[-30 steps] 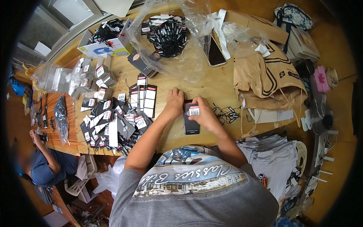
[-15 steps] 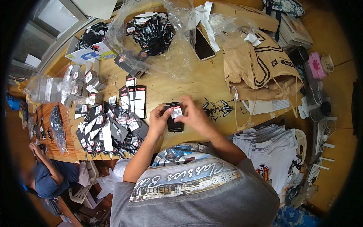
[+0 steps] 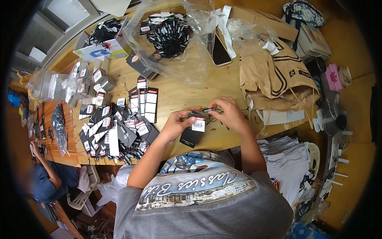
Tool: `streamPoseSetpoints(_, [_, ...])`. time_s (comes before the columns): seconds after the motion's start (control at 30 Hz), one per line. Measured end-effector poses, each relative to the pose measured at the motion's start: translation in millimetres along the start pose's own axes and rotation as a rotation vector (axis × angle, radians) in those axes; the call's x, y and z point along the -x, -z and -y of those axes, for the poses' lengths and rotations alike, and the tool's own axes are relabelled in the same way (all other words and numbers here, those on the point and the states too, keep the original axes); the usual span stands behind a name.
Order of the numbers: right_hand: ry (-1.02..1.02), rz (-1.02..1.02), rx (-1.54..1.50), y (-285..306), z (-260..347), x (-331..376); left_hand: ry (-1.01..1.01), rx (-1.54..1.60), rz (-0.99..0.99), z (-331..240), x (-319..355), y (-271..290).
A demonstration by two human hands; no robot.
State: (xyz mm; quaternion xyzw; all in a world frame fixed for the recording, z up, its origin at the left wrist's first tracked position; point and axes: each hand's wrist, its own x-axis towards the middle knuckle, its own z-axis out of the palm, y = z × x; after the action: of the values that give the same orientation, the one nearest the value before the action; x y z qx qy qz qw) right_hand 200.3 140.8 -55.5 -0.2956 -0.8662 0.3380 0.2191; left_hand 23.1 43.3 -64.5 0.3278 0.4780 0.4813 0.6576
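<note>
One pile of tags [image 3: 127, 135], left of centre, uncountable; one left hand [image 3: 178, 124], centre, fingers closed on one black tag [image 3: 190, 137]; one right hand [image 3: 230, 113], right of centre, fingertips pinching one black cord end [image 3: 208, 110]; wooden table [image 3: 187, 87] beneath; window [image 3: 65, 12], upper left.

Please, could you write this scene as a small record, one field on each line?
Left hand: holds black tag bearing a white barcode label
Right hand: pinches small dark cord piece near the tag's upper end
Left on table: loose tag pile
Far side: phone, clear plastic bag with corded tags
Right on table: brown paper bag
Below table's right edge: white shirts
</note>
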Motion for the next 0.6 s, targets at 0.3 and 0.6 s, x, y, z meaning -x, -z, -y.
streamPoseSetpoints(0.3, [-0.061, -0.104, -0.157, 7, 8, -9, -0.011, -0.009, -0.154, -13, 8, 18])
streamPoseSetpoints(0.6, [-0.356, -0.321, -0.500, 14, -30, -1, -0.028, 0.068, -0.252, -11, 23, 31])
